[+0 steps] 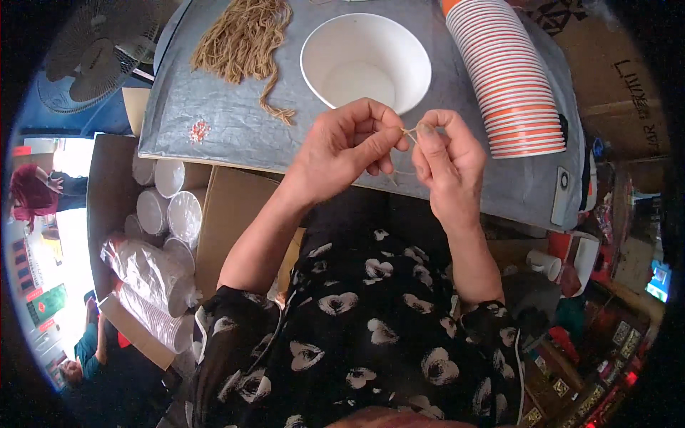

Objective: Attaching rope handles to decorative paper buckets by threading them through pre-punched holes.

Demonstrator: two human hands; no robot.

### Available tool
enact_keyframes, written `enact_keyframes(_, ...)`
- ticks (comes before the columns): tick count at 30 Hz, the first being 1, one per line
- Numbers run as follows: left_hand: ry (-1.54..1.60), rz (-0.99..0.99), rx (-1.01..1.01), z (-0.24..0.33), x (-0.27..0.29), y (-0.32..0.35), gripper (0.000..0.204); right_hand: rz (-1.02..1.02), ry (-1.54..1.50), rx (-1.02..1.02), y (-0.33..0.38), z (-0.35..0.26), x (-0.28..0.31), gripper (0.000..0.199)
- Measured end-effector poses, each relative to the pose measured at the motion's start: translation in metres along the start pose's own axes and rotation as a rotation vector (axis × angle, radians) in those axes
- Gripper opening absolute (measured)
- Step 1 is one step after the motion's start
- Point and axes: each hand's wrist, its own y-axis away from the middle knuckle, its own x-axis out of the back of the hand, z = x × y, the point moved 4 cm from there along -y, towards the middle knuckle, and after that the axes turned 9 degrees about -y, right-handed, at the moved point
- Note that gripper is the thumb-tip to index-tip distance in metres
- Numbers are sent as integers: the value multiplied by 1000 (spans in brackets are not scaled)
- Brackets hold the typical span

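Note:
Above the table's near edge, my left hand (349, 150) and my right hand (449, 160) are close together, fingertips almost touching. A thin tan string (408, 133) runs between them, pinched by thumb and finger on each side and crossing in the small gap. One loose end hangs below the left fingers. Just beyond the hands stands a large white paper bucket (364, 34); no contents show inside it. To its left lies a bundle of tan strings (242, 43), with one twisted strand trailing toward me. A small pile of red and white bits (200, 131) rests further left.
On the right of the grey-covered table (235, 135) lies a long nested stack of orange-and-white paper buckets (510, 78). A cardboard box (221, 207) with plastic-wrapped white tubs (151, 267) stands at the lower left. A fan (96, 57) is at upper left; two people are beyond.

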Motion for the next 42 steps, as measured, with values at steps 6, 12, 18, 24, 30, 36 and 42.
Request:
enact_keyframes(6, 21, -9, -5, -1, 0, 0, 16, 37, 87, 136, -2, -9, 1, 13)
enact_keyframes(12, 8, -14, -35, 4, 0, 0, 20, 42, 78, 169, -6, -19, 2, 12)
enact_keyframes(18, -93, -15, -129, 20, -1, -1, 21, 46, 51, 184, -6, -30, 2, 13)
enact_keyframes(24, -293, 36, -197, 39, 1, -10, 15, -50, 116, 155, -10, -50, 10, 15)
enact_keyframes(30, -442, 8, -259, 46, 1, -12, 16, -173, 278, 208, -9, -64, 21, 15)
enact_keyframes(36, -755, 179, -306, 29, -1, -9, 10, -13, -19, 212, 2, -76, 33, 16)
enact_keyframes(42, -917, 370, -359, 21, -1, -2, 15, 56, -156, 482, 27, -95, 53, 13)
